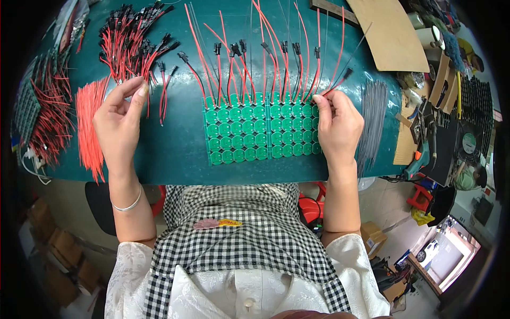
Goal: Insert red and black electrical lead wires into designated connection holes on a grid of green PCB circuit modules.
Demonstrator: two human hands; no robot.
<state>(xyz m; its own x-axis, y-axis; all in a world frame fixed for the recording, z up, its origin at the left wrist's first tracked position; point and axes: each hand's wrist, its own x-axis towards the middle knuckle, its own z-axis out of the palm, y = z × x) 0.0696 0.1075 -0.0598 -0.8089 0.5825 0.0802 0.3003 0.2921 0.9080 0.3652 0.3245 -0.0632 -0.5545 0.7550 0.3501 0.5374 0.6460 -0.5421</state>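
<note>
A green circuit board panel of several round boards lies flat on the table, with red and dark wires, some ending in black plugs, fanning out from its far edge. At its far right corner my right hand is closed, thumb and fingers pinching a red-and-black plug lead; the thumb tip overlaps the board corner. My left hand is raised at the left, thumb and forefinger pressed together near a few loose plug leads. What lies between those left fingertips is too small to make out.
A heap of plug leads lies far left. Cut red wires sit beside my left hand, cut grey wires beyond my right. Wired green panels are stacked at the left edge. A cardboard sheet covers the far right.
</note>
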